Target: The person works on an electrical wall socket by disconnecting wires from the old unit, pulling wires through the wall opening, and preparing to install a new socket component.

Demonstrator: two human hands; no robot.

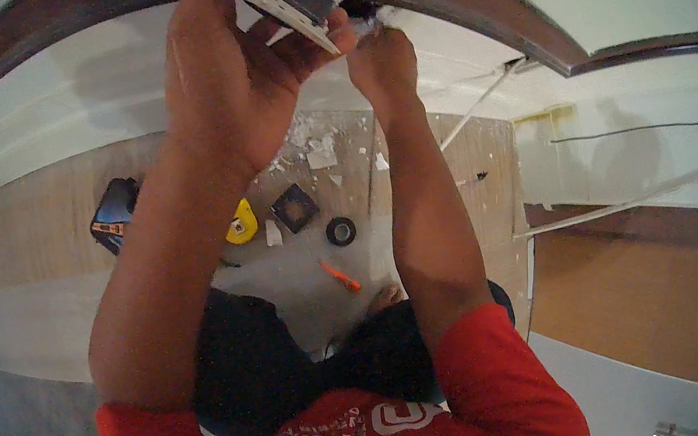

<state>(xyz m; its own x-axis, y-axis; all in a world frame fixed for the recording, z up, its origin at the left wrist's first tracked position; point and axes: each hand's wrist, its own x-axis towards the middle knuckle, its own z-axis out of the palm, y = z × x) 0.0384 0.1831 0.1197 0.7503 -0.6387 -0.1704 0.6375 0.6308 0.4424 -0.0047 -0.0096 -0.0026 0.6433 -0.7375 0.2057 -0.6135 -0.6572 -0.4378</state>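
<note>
My left hand [226,92] is raised at the top of the view, its fingers closed around a dark grey block with a white plastic frame [286,6]. The block's exact kind does not show clearly. Beside it, my right hand [385,64] is closed in a pinch near a dark opening [358,9] next to the dark wooden trim [461,3]. Something whitish sticks out at its fingertips, too small to make out. The two hands are close together, almost touching.
On the dusty board below lie a black case [115,215], a yellow tape measure [241,223], a black square box [293,208], a black tape roll [331,235], an orange cutter knife [341,276] and white scraps [321,153]. A pale pipe [477,107] slants at the right.
</note>
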